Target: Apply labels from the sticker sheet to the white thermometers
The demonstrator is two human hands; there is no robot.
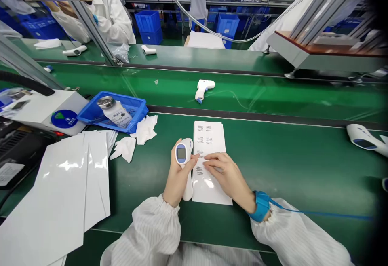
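My left hand is closed around a white infrared thermometer, whose grey screen with a blue surround faces up. Its thumb reaches the left edge of a white label sheet lying flat on the green bench. Small printed labels run down that sheet in rows. Bent and slightly apart, the fingers of my right hand rest on the sheet beside the lower labels. Whether a label is between those fingertips is too small to make out. A blue wrist strap with a cord circles my right wrist.
Another thermometer lies on the green belt ahead, and one more is at right. A blue tray holds a metal-capped bottle. White sheets and crumpled backing paper lie left. A co-worker sits opposite.
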